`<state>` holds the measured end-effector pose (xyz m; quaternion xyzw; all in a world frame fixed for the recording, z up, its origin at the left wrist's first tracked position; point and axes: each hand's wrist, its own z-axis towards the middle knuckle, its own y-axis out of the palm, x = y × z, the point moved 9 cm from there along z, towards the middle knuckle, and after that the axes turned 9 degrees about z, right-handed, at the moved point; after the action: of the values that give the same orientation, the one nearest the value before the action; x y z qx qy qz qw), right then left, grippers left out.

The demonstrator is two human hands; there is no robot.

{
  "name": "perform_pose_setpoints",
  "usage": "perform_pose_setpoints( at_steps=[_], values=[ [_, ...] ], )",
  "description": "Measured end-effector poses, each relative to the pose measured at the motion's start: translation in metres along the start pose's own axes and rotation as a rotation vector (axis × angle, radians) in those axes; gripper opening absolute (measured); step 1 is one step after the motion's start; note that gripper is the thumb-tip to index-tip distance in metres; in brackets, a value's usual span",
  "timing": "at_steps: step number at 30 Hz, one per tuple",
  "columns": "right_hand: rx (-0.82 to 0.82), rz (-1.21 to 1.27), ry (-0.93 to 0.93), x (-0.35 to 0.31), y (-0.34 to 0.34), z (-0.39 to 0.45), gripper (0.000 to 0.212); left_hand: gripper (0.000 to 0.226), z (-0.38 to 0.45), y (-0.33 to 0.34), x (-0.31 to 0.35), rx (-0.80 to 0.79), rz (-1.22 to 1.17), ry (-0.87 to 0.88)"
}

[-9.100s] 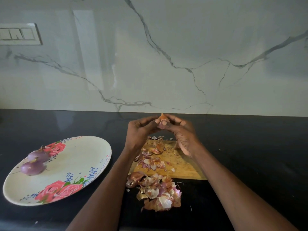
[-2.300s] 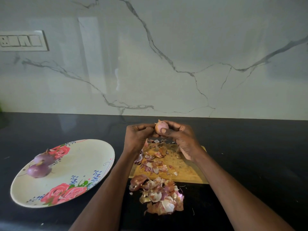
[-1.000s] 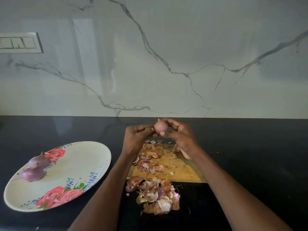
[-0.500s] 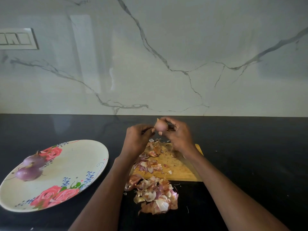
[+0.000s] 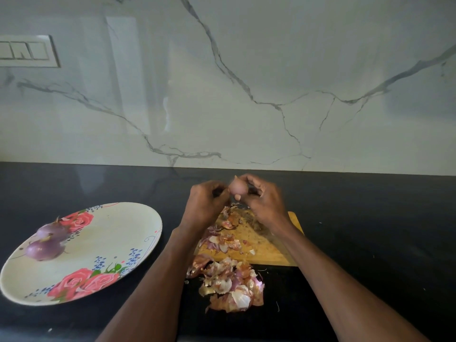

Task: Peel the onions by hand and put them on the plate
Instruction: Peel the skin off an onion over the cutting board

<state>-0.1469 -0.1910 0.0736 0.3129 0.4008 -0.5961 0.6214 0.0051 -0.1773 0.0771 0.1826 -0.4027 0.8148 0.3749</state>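
Home kitchen. Evidence: a dark polished table (image 5: 370,218) against a veined white marble backsplash (image 5: 246,82), a wall switch plate (image 5: 27,51), a wooden cutting board (image 5: 266,250) strewn with onion skins (image 5: 229,285), and a rose-patterned plate (image 5: 111,243).

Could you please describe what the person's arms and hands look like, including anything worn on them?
Both forearms are bare to the frame's bottom edge: no sleeves are in view. The left hand and right hand show no gloves, rings, watch or bracelets.

The switch plate (image 5: 27,51) runs off the left edge, and the hands (image 5: 237,201) hide the onion's (image 5: 237,187) sides.
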Motion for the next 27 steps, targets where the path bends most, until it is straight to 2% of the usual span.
perform_pose_setpoints(
  at_steps=[22,27],
  values=[
    [-0.121,0.512,0.258,0.018,0.008,0.003,0.048,0.016,0.001,-0.012,-0.005,0.104,-0.354,-0.161],
    [-0.086,0.66,0.323,0.018,0.009,0.005,0.044,0.016,0.001,-0.012,-0.007,0.089,-0.42,-0.218]
  ],
)
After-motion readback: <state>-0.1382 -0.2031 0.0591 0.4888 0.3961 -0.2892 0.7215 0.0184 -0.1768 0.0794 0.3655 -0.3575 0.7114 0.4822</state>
